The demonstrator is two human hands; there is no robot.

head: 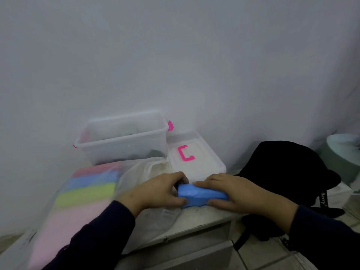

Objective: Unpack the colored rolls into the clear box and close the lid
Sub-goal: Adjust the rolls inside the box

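Note:
A blue roll [202, 194] lies crosswise low in the middle, held at both ends. My left hand [157, 190] grips its left end and my right hand [233, 191] grips its right end. To the left, a clear plastic bag [136, 176] holds several more rolls [91, 190] in pink, blue, yellow-green and pale pink. The clear box [124, 141] with pink latches stands open against the wall behind the bag, with something dark inside. Its clear lid [196, 160] with a pink handle lies flat to the right of the box.
All of this rests on a pale ledge [204, 217] against a white wall. A black bag [288, 172] with a strap sits on the right, and a pale green round object [342, 152] stands at the far right edge. Tiled floor shows below.

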